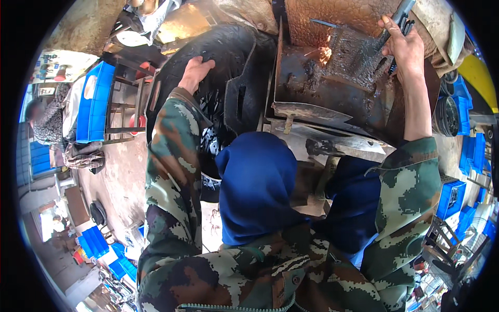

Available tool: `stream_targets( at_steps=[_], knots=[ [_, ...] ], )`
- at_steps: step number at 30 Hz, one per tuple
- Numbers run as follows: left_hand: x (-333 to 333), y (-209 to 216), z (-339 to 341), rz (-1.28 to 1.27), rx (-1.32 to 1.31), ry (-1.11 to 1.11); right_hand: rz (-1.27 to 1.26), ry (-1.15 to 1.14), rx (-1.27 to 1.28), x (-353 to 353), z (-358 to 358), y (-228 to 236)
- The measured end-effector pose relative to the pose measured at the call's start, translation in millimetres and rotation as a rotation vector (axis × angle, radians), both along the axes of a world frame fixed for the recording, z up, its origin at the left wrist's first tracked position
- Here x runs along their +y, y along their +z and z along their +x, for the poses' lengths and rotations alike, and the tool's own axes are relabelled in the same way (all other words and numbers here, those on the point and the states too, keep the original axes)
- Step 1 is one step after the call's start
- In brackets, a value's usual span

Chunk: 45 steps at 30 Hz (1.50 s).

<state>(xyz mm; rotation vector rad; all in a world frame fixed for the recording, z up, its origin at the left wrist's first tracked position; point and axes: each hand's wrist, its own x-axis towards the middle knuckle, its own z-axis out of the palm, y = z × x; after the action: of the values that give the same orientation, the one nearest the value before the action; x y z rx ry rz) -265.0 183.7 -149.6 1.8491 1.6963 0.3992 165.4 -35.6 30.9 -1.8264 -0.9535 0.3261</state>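
Left hand lies palm-down, fingers curled over black tyre rim, upper centre. Right hand closed around dark tool handle above greasy metal plate. Tyre probably heavy, stiff, grippy; best held at rim edge.

This is a rough, grimy workshop. At twelve o'clock stands a soot-blackened steel machine with sparks flying off its plate. Blue plastic crates are stacked at eight o'clock and at three o'clock, a metal rack stands at ten o'clock, and the concrete floor is stained.
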Motion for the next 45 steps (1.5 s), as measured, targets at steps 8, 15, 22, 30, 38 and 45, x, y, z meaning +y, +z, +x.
stream_targets(
  at_steps=[8, 15, 22, 30, 38, 45],
  knots=[
    [-37, 37, -7, -0.209, -0.742, 0.097, -0.028, -0.016, -0.007, 0, -2, 3],
    [-40, 36, -14, -0.008, -0.821, 0.082, -0.010, -0.018, 0.029, -2, -4, 7],
    [-32, 67, -30, 0.140, -0.972, 0.021, -0.041, -0.028, -0.015, -1, -6, 5],
    [-83, 131, -35, 0.014, -0.578, -0.050, -0.078, -0.038, 0.016, 1, 6, -1],
    [-114, 37, -47, 0.162, -0.114, -0.283, -0.040, -0.028, 0.050, -2, -6, 6],
    [-124, 16, -38, 0.314, -0.075, -0.228, -0.094, -0.034, 0.045, -1, -1, 5]
  ],
)
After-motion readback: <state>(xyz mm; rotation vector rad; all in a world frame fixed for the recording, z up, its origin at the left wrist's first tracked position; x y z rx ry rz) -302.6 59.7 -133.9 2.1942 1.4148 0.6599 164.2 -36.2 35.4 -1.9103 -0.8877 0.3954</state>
